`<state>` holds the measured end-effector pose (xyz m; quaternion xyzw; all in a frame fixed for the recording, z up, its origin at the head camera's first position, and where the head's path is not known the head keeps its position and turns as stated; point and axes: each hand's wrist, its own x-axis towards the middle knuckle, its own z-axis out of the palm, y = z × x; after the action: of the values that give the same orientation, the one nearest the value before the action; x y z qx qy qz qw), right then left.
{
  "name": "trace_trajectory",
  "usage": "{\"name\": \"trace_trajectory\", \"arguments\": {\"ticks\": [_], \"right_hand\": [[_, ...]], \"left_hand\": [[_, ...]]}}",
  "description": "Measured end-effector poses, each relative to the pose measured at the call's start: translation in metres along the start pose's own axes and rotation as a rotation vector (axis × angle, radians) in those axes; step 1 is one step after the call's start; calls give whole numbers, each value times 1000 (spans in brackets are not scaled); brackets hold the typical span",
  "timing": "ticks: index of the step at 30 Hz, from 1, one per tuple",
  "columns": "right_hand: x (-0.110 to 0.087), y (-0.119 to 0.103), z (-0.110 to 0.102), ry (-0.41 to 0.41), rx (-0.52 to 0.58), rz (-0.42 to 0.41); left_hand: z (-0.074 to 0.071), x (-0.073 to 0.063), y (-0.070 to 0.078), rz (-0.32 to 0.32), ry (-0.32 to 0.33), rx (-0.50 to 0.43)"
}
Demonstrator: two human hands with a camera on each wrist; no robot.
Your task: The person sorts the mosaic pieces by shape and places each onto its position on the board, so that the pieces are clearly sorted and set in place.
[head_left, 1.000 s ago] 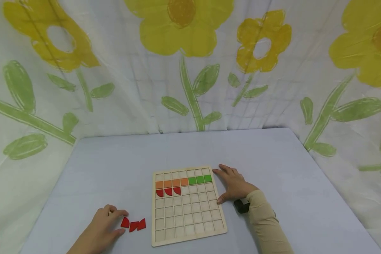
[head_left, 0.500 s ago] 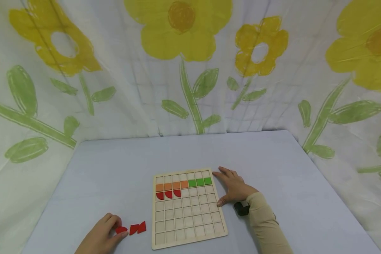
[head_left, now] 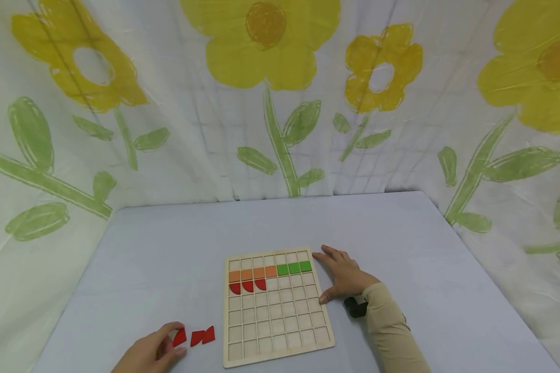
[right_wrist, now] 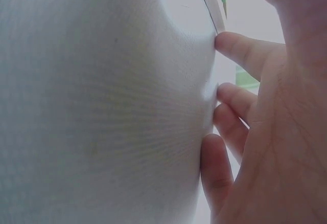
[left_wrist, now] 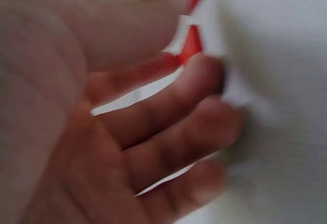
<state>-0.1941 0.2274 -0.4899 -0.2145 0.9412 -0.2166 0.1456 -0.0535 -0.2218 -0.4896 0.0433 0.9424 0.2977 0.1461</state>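
At the lower left, my left hand (head_left: 149, 348) pinches a red quarter-circle tile (head_left: 179, 338) between thumb and index finger; the left wrist view is blurred, with a red tile (left_wrist: 192, 44) showing past the fingertips. Two more red tiles (head_left: 208, 334) lie side by side between this hand and a wooden grid board (head_left: 280, 357). My right hand (head_left: 347, 274) rests on the table with fingers spread, index fingertip and thumb right at the board's right edge. In the board sit a row of orange tiles (head_left: 247, 274) and green tiles (head_left: 294, 268), with three red quarter-circle tiles (head_left: 248, 286) below.
A small black object (head_left: 354, 306) sits beside the right wrist, by the beige sleeve (head_left: 392, 326). Behind the pale table (head_left: 177, 233) hangs a white curtain (head_left: 186, 155) printed with yellow flowers.
My left hand has closed its thumb and index finger on the nearest red tile and turned it, pulling it slightly toward me. My right hand has stayed at the board's edge.
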Motion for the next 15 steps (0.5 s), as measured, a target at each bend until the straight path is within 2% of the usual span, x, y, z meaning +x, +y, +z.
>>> {"name": "trace_trajectory", "arguments": {"ticks": [3,7,9,12,14,15], "right_hand": [[-1,-1,-1,0,-3,2],[-1,-1,-1,-10,-2,4],[0,-1,-1,-16,0,8],[0,0,-2,-16,-3,13],[0,0,-1,-15,-12,13],[0,0,-1,-16,-11,14]], "left_hand": [[-4,-1,-6,106,-83,-69],[-4,0,-6,90,-124,-85],[-3,0,-4,96,-107,-74],[-3,-1,-2,143,-52,-45],[-2,-1,0,153,-7,-18],[-2,-2,1,133,8,-8]]}}
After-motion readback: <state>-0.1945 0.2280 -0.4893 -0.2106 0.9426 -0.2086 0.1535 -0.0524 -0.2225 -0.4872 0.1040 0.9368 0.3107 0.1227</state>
